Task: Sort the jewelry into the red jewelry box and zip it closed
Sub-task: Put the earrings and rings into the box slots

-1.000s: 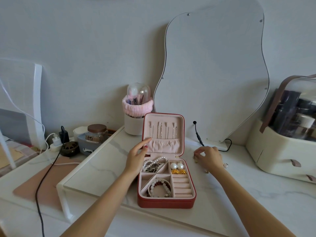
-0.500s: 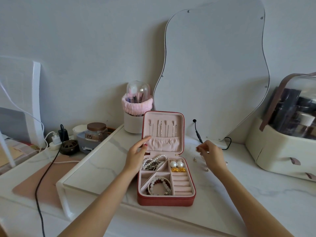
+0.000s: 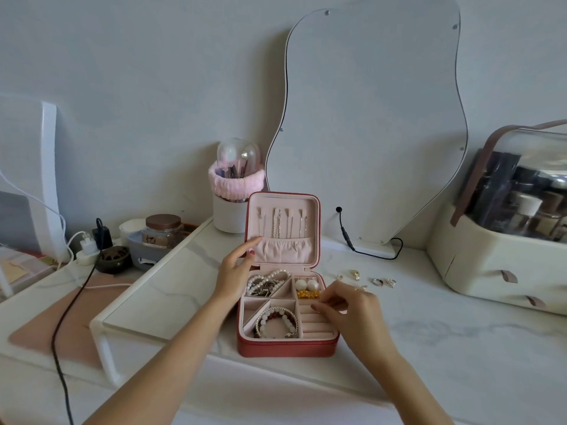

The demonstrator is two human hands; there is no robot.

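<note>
The red jewelry box (image 3: 288,348) stands open mid-table, its pink lid (image 3: 283,222) upright with several thin chains hanging in it. Its compartments hold a pearl necklace (image 3: 267,282), pearl earrings (image 3: 306,284) and beaded bracelets (image 3: 277,322). My left hand (image 3: 234,271) rests against the lid's left edge, fingers spread. My right hand (image 3: 352,311) hovers over the ring rolls (image 3: 316,328), fingertips pinched on a small ring that is mostly hidden. Several loose rings (image 3: 377,282) and a gold earring (image 3: 355,273) lie on the marble right of the box.
A wavy mirror (image 3: 368,118) leans on the wall behind. A cream cosmetics organizer (image 3: 497,256) stands at the right. A brush cup (image 3: 230,216) sits behind the box and a jar (image 3: 162,230) at the left. A black cable (image 3: 70,302) trails down the left.
My right hand lifted from the loose rings on the table and moved left and toward me, over the box's ring rolls. My left hand stayed on the lid.
</note>
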